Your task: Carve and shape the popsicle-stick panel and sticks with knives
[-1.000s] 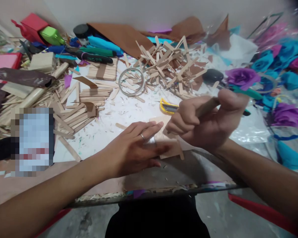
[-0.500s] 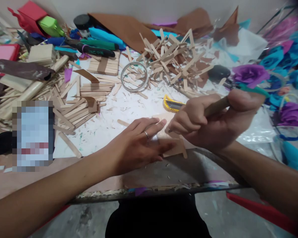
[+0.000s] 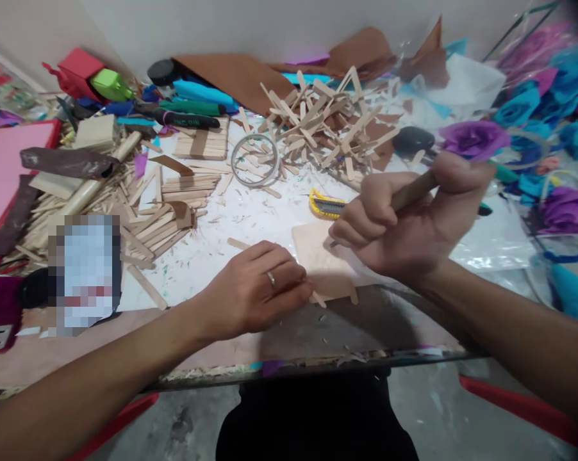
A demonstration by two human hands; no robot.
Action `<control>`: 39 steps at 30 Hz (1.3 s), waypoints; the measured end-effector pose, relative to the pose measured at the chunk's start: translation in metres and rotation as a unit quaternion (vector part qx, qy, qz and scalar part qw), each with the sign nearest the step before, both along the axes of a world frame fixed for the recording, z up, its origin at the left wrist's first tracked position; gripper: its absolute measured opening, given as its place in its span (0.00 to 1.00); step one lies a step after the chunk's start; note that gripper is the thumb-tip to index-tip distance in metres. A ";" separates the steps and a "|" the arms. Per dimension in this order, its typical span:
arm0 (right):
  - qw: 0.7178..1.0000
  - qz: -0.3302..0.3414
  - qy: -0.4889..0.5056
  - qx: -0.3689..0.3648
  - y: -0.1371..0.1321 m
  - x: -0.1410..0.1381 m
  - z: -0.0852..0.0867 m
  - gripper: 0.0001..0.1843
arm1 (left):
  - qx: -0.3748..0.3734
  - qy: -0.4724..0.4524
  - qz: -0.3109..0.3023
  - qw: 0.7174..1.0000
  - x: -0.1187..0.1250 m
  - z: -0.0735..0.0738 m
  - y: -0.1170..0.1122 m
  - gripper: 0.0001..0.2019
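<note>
My right hand (image 3: 399, 224) is closed round a slim brownish tool (image 3: 414, 192), its handle showing between thumb and fingers. A thin dark tip juts out below the fist, over a flat pale wooden piece (image 3: 313, 246). At that piece's left edge, the fingers of my left hand (image 3: 260, 291), with a ring on one, are curled and pressed together. What they pinch, if anything, is hidden. Craft sticks (image 3: 353, 294) poke out under a tan flap at the piece's near edge. Just behind my right hand lies a yellow utility knife (image 3: 325, 205).
Loose craft sticks are heaped at the back (image 3: 313, 121), with stacked ones (image 3: 193, 189) to the left. A tape roll (image 3: 255, 160) lies between them. Pliers (image 3: 188, 118) and brown paper (image 3: 231, 73) lie behind. Paper flowers (image 3: 476, 137) crowd the right; a blurred-out object (image 3: 87, 275) lies left.
My left hand has drawn back to the left and its spread fingers have curled in, uncovering more of the pale wooden piece. My right hand keeps its hold; the view has shifted slightly.
</note>
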State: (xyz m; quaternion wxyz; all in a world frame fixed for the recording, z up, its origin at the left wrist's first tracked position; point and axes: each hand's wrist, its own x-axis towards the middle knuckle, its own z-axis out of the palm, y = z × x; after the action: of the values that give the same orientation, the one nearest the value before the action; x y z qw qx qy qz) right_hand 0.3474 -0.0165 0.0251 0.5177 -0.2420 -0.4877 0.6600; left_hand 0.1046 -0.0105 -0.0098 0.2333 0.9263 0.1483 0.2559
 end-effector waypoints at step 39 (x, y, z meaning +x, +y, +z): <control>0.997 -0.026 0.073 -0.012 -0.009 0.000 -0.006 0.27 | 0.121 0.345 0.386 0.847 -0.064 0.034 0.080 0.09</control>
State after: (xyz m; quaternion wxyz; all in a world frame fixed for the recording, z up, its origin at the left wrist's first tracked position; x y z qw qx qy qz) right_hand 0.3475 -0.0253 0.0190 0.5663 -0.2116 -0.4340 0.6680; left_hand 0.0404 0.0695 0.0237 -0.0644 0.8436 0.5330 0.0052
